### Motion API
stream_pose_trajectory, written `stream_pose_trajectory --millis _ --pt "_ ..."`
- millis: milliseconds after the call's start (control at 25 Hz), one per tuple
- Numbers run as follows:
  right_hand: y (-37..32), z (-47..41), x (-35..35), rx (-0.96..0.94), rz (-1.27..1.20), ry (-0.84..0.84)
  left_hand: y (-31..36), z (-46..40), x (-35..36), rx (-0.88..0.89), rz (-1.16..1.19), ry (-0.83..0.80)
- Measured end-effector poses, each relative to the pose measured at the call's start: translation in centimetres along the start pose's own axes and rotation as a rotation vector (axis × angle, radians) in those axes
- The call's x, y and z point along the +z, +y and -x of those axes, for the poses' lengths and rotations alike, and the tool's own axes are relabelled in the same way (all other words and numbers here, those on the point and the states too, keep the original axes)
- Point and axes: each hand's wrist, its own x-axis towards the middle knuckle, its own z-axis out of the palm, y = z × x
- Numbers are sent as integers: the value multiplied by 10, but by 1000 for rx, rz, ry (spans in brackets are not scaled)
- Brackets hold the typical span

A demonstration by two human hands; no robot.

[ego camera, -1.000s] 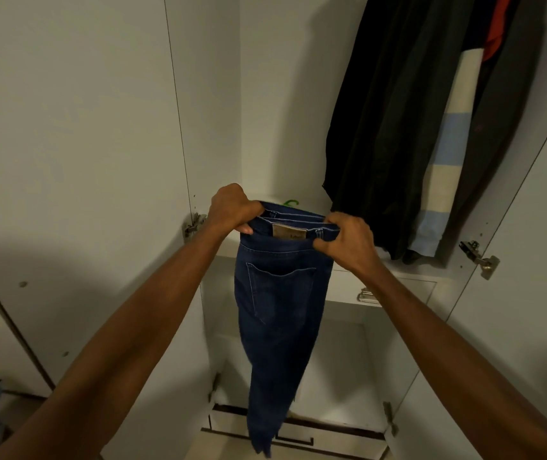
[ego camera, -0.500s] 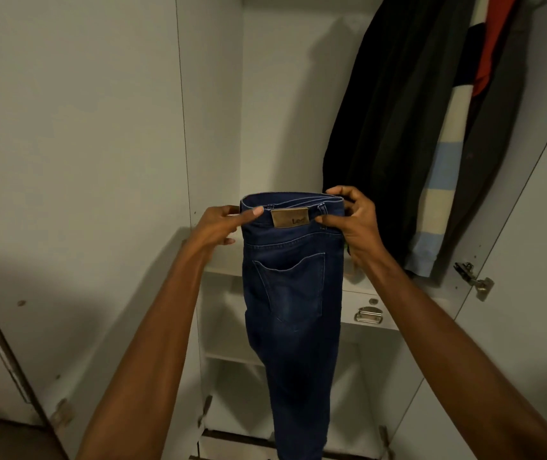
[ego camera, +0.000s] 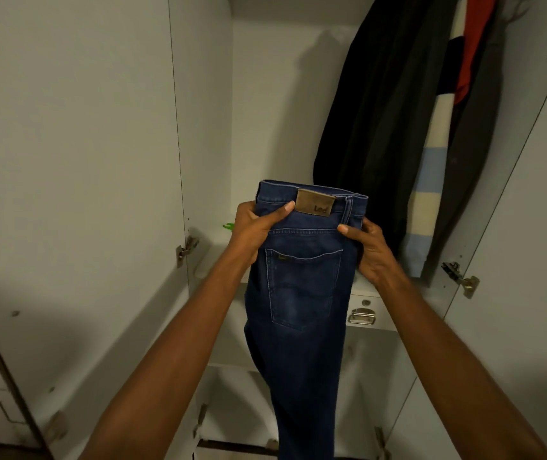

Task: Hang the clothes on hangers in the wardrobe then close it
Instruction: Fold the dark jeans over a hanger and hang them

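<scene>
Blue jeans (ego camera: pixel 302 293) hang before the open wardrobe (ego camera: pixel 265 111); my left hand (ego camera: pixel 253 227) and right hand (ego camera: pixel 370 250) grip the waistband edges. Dark clothes (ego camera: pixel 381 127) hang at the right.

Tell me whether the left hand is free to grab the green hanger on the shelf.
Probably not yet: the left hand grips the jeans waistband, as does the right hand. The green hanger lies close, unobstructed.
</scene>
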Motion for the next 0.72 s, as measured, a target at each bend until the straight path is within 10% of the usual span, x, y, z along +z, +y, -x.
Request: stream_pose_trajectory --millis 720 --pt "42 -14 52 -47 107 139 2 -50 -47 -36 -37 28"
